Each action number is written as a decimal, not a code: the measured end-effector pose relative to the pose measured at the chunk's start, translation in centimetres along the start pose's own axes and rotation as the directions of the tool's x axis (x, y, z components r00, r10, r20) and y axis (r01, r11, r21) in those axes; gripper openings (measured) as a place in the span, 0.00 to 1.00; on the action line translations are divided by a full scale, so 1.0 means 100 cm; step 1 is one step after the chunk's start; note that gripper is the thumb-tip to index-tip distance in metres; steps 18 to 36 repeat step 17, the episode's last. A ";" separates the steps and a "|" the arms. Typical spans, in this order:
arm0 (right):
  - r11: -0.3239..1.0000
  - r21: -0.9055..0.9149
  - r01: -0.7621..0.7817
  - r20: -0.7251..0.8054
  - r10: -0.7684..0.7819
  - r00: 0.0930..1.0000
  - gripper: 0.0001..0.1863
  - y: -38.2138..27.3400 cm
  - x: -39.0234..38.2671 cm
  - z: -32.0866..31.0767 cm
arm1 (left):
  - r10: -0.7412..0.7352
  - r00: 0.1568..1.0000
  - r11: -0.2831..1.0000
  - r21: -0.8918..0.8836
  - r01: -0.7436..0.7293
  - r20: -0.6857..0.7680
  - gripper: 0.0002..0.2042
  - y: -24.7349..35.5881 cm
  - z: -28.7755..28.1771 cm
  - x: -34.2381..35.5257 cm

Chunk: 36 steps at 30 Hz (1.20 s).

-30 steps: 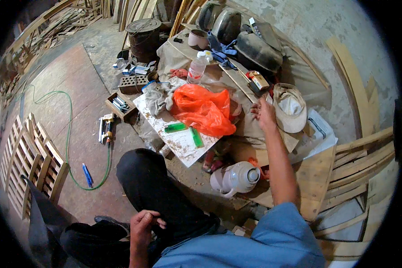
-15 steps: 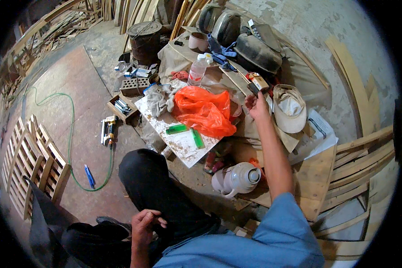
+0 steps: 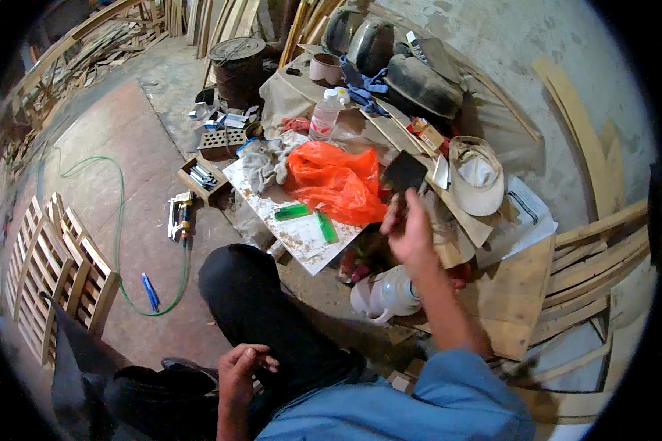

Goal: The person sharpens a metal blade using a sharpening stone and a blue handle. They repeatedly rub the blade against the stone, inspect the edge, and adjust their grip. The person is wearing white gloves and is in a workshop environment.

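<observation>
Held by its lower edge, a dark, flat, squarish object (image 3: 404, 172) hangs over the right side of the orange plastic bag (image 3: 331, 180); its kind does not show. My right hand (image 3: 407, 224) is closed on it, slightly blurred by motion, above the thermos flask (image 3: 386, 294). By my thigh rests my left hand (image 3: 244, 367), its fingers curled in and nothing visible in them. The bag lies on a dusty white board (image 3: 309, 253) with two green pieces, one of them a green lighter-like block (image 3: 326, 227). A plastic bottle (image 3: 324, 116) stands behind the bag.
Right of the board lies a pale cap (image 3: 478, 176), near a small box (image 3: 426, 134). A nail gun (image 3: 180, 217) with a green hose (image 3: 118, 220) is on the floor at left, beside wooden slatted frames (image 3: 59, 264). Wooden strips (image 3: 603, 257) stack at right.
My right hand has drawn back toward me and to the left, bringing the dark object away from the small box. My left hand stays almost where it was.
</observation>
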State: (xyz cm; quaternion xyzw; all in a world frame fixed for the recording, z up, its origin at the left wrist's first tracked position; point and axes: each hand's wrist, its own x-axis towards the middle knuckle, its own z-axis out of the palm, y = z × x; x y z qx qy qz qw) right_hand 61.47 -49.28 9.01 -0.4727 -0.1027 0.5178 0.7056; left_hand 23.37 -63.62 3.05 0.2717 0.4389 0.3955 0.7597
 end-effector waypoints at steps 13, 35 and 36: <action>0.705 -0.709 0.036 0.648 0.630 0.427 0.17 0.170 -0.170 0.178 | 0.414 0.898 0.828 -0.348 -0.440 -0.148 0.31 0.156 -0.048 0.001; 0.462 -0.533 0.709 0.798 0.553 0.240 0.14 0.189 -0.184 0.231 | 0.482 0.779 0.751 -0.269 -0.603 -0.400 0.31 0.154 -0.097 -0.021; 0.462 -0.533 0.709 0.798 0.553 0.240 0.14 0.189 -0.184 0.231 | 0.482 0.779 0.751 -0.269 -0.603 -0.400 0.31 0.154 -0.097 -0.021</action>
